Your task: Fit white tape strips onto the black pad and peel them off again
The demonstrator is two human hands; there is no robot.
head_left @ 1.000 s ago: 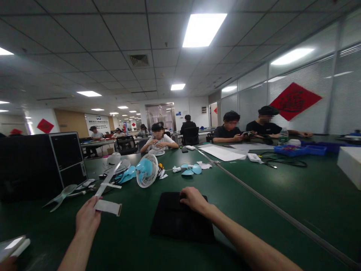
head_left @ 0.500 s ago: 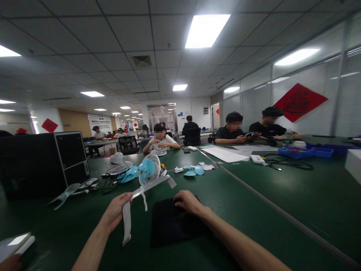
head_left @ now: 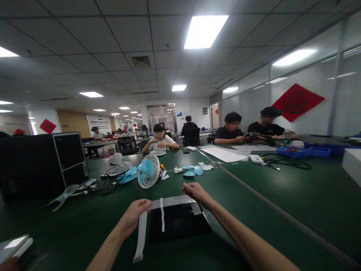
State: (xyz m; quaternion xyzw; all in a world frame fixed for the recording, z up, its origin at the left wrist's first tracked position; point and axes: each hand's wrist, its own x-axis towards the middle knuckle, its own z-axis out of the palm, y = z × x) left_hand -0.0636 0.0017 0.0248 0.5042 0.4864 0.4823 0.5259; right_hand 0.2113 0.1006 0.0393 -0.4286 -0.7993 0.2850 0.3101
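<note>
Nearest, at the lower left edge, a flat pale object (head_left: 14,245) is cut off by the frame; what it is cannot be made out. Both forearms enter from below.

The left hand (head_left: 134,217) has its fingers closed around one end of a pale strip (head_left: 175,202). A long tail hangs from that fist, and a thinner tail hangs near the middle of the strip. The strip runs level, just above the far edge of a black pad (head_left: 180,225) that lies flat on the green table (head_left: 270,229). The right hand (head_left: 196,191) is curled onto the strip's other end; its fingertips are hidden behind the knuckles.

Beyond the pad stand a small white fan (head_left: 148,171), loose fan parts and a black case (head_left: 42,162). Seated people (head_left: 231,130) at the far end are too small to make out in detail.
</note>
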